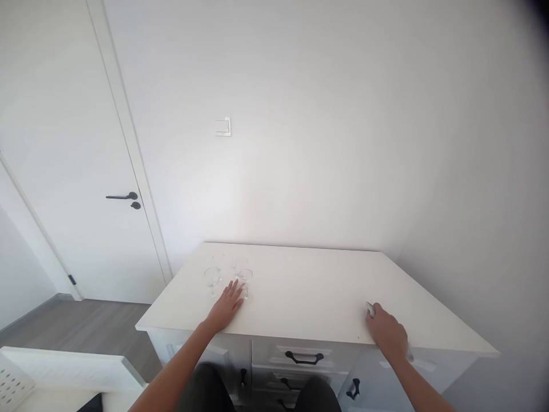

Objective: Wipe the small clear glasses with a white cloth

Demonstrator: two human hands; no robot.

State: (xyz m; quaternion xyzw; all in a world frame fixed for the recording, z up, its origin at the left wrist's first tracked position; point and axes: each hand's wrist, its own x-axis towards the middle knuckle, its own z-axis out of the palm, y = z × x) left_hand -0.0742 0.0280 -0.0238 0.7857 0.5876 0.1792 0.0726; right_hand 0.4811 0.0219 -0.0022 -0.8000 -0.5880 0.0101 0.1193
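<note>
My left hand (226, 306) lies palm down on the white cabinet top (304, 292), fingers outstretched, holding nothing. Its fingertips are right beside a clear stemmed glass (246, 275); whether they touch it I cannot tell. Another clear glass (211, 277) stands just to the left, and fainter transparent glasses show behind these two. Near the front edge on the right, my right hand (387, 331) is closed around a crumpled white cloth (370, 309), pressed to the surface. Most of the cloth is hidden by the fingers, so it could also be a tissue.
A white wall (309, 143) with a light switch (223, 126) rises behind the cabinet. To the left is a shut door (77, 143) with a dark handle (124, 195). Drawers with black pulls (304, 358) face my knees (206, 389). White furniture (72, 366) stands at lower left.
</note>
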